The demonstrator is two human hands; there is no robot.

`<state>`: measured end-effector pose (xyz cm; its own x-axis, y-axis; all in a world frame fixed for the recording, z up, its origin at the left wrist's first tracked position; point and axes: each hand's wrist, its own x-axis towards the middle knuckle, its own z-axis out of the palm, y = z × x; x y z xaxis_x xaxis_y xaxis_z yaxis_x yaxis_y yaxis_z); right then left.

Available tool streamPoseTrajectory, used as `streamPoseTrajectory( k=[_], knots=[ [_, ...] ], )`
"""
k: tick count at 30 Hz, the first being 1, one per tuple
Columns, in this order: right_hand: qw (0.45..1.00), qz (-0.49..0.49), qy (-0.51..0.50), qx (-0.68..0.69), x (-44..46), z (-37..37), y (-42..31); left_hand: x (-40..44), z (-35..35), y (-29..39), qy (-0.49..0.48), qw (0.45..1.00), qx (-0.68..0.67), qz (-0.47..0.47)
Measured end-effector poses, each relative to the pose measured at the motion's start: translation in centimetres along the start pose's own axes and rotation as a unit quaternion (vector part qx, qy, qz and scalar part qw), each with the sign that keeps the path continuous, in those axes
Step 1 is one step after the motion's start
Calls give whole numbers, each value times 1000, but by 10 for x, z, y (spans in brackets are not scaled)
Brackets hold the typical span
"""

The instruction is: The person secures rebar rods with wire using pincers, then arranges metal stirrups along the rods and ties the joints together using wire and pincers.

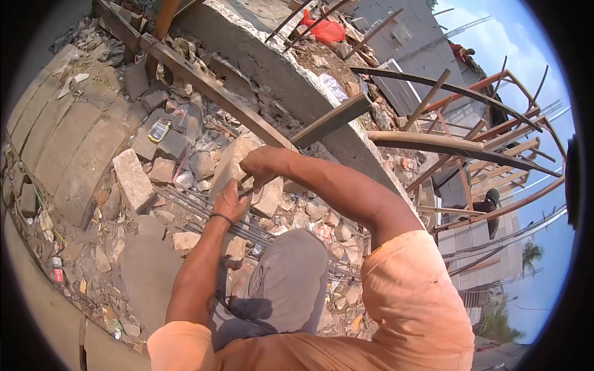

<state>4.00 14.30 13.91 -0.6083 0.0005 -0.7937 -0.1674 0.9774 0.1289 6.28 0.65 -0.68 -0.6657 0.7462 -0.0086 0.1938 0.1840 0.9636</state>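
My left hand, with a dark band at the wrist, is closed close to the ground. Just above it, my right hand is closed too, its fingers curled downward. A short dark piece shows between the two hands, but its kind is not clear. Several thin metal rods lie in a bundle beneath my left wrist, running across the rubble. Behind my hands sits a pale, rough block. A broken block lies just below my right hand.
A long timber slants down toward my hands, and a wooden post meets it near the concrete wall. Bricks and rubble surround my knee. A yellow-and-black packet lies left. A person is at the far right.
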Motion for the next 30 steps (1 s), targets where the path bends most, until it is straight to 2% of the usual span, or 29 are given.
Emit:
streamPoseTrajectory(
  k=[1,2,3,5,6,9,12,13,14,16,17,18,19,21,24,27,30],
  knots=[
    [994,-7,89,-57,-13,2,-11,5,-3,-3,1,1000,19,0],
    [968,-36,198,-151,-19,15,-10,9,-8,7,-6,999,-8,-42],
    [918,-77,301,-246,-18,28,-8,9,-17,13,-8,995,-28,-94],
    [931,-12,303,-203,-13,40,-9,18,-16,-10,-35,997,-35,-61],
    [912,-20,342,-226,-15,40,-8,22,-15,-9,-49,997,-41,-47],
    [951,-10,245,-189,-13,37,-2,23,-19,-11,-91,991,-70,-63],
    [951,2,223,-214,-6,35,2,38,-37,-34,-119,989,83,34],
    [955,3,218,-201,-10,29,2,36,-48,-31,-102,988,114,-24],
    [960,-6,216,-179,-9,30,8,26,-69,-13,-105,964,245,-5],
    [960,-7,195,-199,-4,27,11,21,-89,-23,-182,914,356,-60],
    [962,-20,196,-189,-2,30,13,22,-91,-26,-226,901,365,-63],
    [973,2,148,-178,-1,26,11,18,-94,-22,-217,908,354,-59],
    [970,-10,152,-188,4,31,17,18,-86,-31,-170,924,333,-73],
    [989,32,96,-105,9,32,20,18,-79,-39,-132,938,315,-60],
    [991,14,15,-133,14,23,19,18,-79,-43,-119,944,303,-54],
    [993,45,-107,31,21,17,25,15,-80,-43,-107,948,297,-33],
    [954,150,-168,198,-4,3,-8,13,-81,-44,-98,950,296,-28]
  ],
)
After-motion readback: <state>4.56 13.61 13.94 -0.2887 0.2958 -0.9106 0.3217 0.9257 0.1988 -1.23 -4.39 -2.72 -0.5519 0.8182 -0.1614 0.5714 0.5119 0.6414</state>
